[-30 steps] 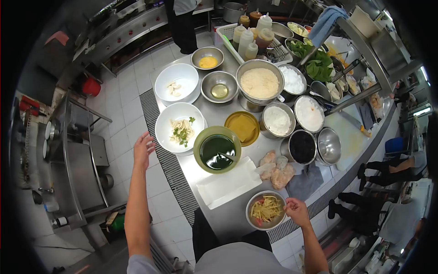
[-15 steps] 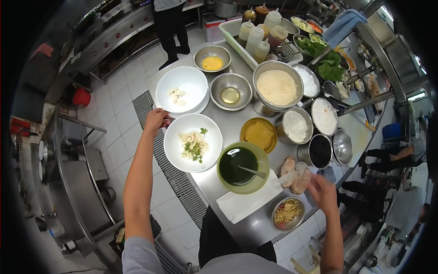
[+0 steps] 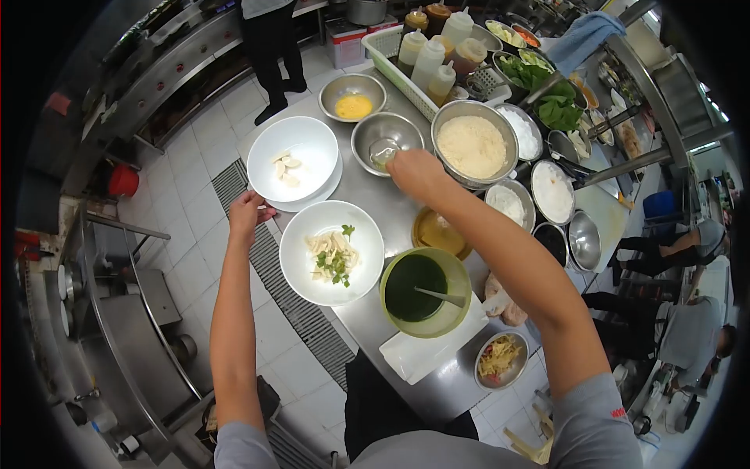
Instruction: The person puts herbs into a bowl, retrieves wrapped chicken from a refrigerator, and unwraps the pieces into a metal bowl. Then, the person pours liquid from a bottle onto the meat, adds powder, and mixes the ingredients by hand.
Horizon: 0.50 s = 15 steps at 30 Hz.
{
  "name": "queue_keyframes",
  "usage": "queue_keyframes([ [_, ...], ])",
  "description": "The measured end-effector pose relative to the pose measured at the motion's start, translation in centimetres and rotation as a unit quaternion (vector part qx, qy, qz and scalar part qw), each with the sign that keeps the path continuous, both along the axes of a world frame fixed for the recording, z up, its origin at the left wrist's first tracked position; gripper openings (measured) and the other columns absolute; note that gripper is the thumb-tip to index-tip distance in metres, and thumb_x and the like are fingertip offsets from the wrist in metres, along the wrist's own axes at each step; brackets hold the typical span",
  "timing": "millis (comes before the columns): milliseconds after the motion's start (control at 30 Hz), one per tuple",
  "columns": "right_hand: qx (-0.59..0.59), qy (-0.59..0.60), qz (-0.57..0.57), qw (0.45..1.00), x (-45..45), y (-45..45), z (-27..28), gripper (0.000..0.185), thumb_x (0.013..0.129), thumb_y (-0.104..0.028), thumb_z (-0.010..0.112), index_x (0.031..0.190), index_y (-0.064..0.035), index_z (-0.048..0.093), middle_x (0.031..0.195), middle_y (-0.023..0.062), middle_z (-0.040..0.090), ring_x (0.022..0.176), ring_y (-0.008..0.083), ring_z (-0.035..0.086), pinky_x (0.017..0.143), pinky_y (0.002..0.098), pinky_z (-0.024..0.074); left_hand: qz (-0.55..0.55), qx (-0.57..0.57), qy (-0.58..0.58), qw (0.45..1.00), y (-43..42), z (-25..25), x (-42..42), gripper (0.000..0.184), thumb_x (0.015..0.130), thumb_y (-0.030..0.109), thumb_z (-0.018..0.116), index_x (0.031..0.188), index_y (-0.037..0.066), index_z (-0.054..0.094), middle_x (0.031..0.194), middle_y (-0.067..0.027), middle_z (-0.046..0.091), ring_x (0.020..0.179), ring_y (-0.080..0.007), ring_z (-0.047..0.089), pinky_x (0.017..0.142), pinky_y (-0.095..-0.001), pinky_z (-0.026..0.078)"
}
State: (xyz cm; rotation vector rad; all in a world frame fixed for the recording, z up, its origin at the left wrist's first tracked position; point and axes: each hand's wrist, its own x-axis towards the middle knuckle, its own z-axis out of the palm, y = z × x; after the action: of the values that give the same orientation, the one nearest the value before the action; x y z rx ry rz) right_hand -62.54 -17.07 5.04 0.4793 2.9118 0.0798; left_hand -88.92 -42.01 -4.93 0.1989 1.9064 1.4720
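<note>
My left hand (image 3: 251, 211) has its fingers curled at the near left rim of a white bowl (image 3: 316, 148) holding several pale slices. Another white rim (image 3: 319, 199) shows beneath that bowl. Over a steel bowl (image 3: 367, 129) with clear yellowish liquid, my right hand (image 3: 414, 170) reaches in with fingers closed; what they hold, if anything, is hidden. Closer to me stands a white bowl (image 3: 297, 277) with pale strips and green herb leaves. Beside it is a green bowl (image 3: 461, 293) of dark green liquid, with a spoon (image 3: 439, 296) in it.
Beaten egg sits in a steel bowl (image 3: 332, 94) at the back. Pots of crumbs (image 3: 471, 148) and white powder (image 3: 553, 191) line the right. Squeeze bottles (image 3: 428, 62) fill a basket (image 3: 387, 66). Raw meat (image 3: 512, 315) and shredded food (image 3: 500, 358) lie near the front.
My right hand has moved from beside the raw meat up to the steel bowl of liquid, its forearm now crossing the table. The upper white bowl and my left hand have shifted slightly left.
</note>
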Motion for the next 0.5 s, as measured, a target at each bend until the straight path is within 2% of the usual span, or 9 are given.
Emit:
queue_keyframes([
  [133,0.012,0.017,-0.021,1.0,-1.0,0.7,0.5,0.016,0.083,-0.008,0.058,0.086,-0.0043,0.073,0.087,0.0141,0.072,0.082,0.0301,0.073,0.07,0.0398,0.0595,0.038,0.033,0.004,0.999,-2.8,1.4,2.8,0.025,0.095,0.02,0.061,0.11,0.0,0.063,0.09,-0.008,0.068,0.065,-0.0126,0.066,0.057,-0.0222,0.052],
  [200,0.005,0.014,-0.021,1.0,-1.2,0.9,0.8,0.016,0.083,-0.008,0.058,0.087,-0.0041,0.073,0.086,0.0149,0.072,0.082,0.0306,0.073,0.07,0.0405,0.0593,0.116,0.014,0.079,0.99,-4.8,2.3,5.0,0.027,0.096,0.023,0.062,0.112,0.001,0.062,0.089,-0.0065,0.066,0.064,-0.0104,0.062,0.056,-0.0213,0.05],
  [300,-0.01,0.032,0.003,0.999,0.7,0.5,1.9,0.015,0.083,-0.009,0.058,0.084,-0.0021,0.071,0.082,0.0174,0.071,0.078,0.0329,0.072,0.069,0.0428,0.0585,0.134,0.011,0.119,0.984,-7.3,5.5,9.3,0.025,0.097,0.024,0.061,0.109,0.002,0.063,0.086,-0.0047,0.064,0.059,-0.0091,0.055,0.054,-0.0203,0.045],
  [333,-0.019,0.054,0.029,0.998,1.8,-0.2,2.6,0.016,0.082,-0.009,0.058,0.08,-0.0004,0.07,0.078,0.019,0.07,0.075,0.0347,0.071,0.069,0.0443,0.0579,0.082,0.017,0.139,0.987,-7.7,7.7,11.2,0.024,0.097,0.023,0.062,0.108,0.002,0.064,0.085,-0.0038,0.063,0.061,-0.0091,0.055,0.055,-0.0207,0.044],
  [433,-0.092,0.005,-0.061,0.994,7.6,-2.2,4.1,0.02,0.084,-0.014,0.059,0.081,0.0018,0.069,0.078,0.0222,0.069,0.078,0.0381,0.07,0.073,0.0467,0.0564,-0.085,0.058,0.22,0.97,-6.9,13.2,16.7,0.018,0.096,0.017,0.062,0.107,0.003,0.067,0.082,-0.0017,0.062,0.062,-0.0057,0.05,0.053,-0.0212,0.038],
  [500,-0.116,-0.003,-0.106,0.988,13.2,-2.5,2.5,0.024,0.086,-0.019,0.06,0.082,0.0028,0.069,0.078,0.0246,0.068,0.079,0.0402,0.069,0.073,0.0475,0.0558,-0.266,0.076,0.361,0.891,-4.7,16.9,19.1,0.021,0.093,0.016,0.065,0.109,0.004,0.068,0.083,-0.0039,0.064,0.068,-0.0115,0.053,0.058,-0.0253,0.04],
])
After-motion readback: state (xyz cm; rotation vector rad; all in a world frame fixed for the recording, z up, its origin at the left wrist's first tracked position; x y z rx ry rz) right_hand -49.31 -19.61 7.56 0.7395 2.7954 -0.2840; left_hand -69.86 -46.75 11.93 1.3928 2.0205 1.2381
